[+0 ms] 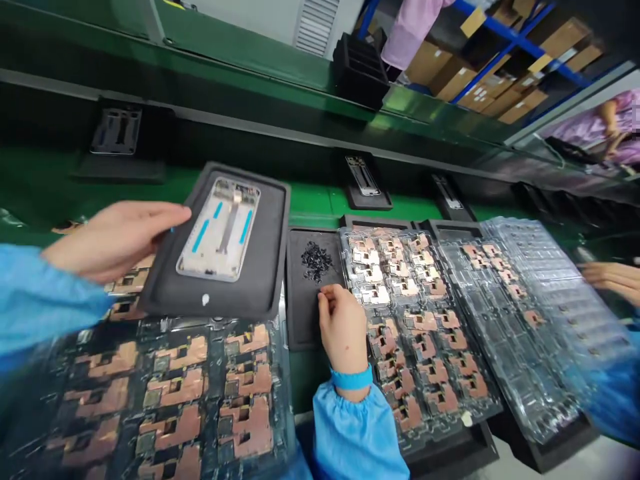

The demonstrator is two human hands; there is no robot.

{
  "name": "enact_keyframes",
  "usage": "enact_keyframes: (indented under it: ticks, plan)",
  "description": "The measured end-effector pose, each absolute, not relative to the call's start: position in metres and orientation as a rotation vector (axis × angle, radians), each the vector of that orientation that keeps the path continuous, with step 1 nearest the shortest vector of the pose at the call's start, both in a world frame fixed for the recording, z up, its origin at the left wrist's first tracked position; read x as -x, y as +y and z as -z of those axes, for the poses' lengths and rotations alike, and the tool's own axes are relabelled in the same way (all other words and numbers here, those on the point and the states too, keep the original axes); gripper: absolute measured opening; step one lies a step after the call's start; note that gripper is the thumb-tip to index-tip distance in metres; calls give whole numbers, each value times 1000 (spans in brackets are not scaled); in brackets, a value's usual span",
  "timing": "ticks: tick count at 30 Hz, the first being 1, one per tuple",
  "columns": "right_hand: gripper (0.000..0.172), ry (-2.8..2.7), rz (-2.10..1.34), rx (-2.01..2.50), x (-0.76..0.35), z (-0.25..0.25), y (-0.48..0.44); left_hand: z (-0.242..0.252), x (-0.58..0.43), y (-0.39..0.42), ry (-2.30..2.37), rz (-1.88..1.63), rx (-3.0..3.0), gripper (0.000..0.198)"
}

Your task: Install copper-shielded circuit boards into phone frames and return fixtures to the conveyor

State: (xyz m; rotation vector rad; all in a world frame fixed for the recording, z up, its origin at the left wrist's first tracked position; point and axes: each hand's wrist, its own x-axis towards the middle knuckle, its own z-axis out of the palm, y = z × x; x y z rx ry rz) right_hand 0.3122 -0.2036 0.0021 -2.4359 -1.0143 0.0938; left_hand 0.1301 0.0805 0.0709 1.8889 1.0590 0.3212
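Note:
My left hand (117, 237) grips the left edge of a black foam carrier (250, 287) and holds it tilted above a tray. A silver phone frame (220, 228) with blue strips lies in that carrier. My right hand (343, 327) rests on a small black mat (303, 313), fingers curled and pinched just below a heap of tiny black parts (317, 259). Whether a part sits between the fingertips is too small to tell. Both arms wear blue sleeves.
Clear blister trays of copper-coloured parts lie at lower left (200, 393), centre right (410, 313) and far right (540, 313). Black fixtures (367, 180) ride the green conveyor (310, 200) behind. Another person's hand (613, 280) reaches in at the right edge.

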Motion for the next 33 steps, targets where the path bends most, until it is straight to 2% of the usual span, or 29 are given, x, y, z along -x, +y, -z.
enact_keyframes:
  ticks: [3, 8, 13, 16, 20, 25, 29, 33]
  plan:
    - [18, -1030, -97, 2452, -316, 3, -196, -73, -183, 127, 1205, -320, -1558, 45]
    - [27, -1130, -27, 2404, -318, 4, -196, -43, -252, 184, 1209, -410, -1709, 35]
    - [35, -1320, 212, 2483, -330, 20, -192, -4, -286, 220, 1356, -393, -1934, 33]
    - [36, -1355, 283, 2561, -331, 25, -187, 2, -294, 226, 1408, -350, -2076, 34]
    - [38, -1297, 252, 2518, -330, 24, -187, -13, -263, 223, 1381, -277, -2319, 35]
    - [38, -1165, 122, 2388, -326, 15, -189, -30, -161, 226, 1367, -63, -2625, 35]
    - [31, -980, 27, 2250, -317, 6, -189, -23, -108, 235, 1407, 152, -2716, 40]
    - [26, -826, -56, 2024, -308, 3, -191, -23, -101, 232, 1292, 198, -2834, 36]
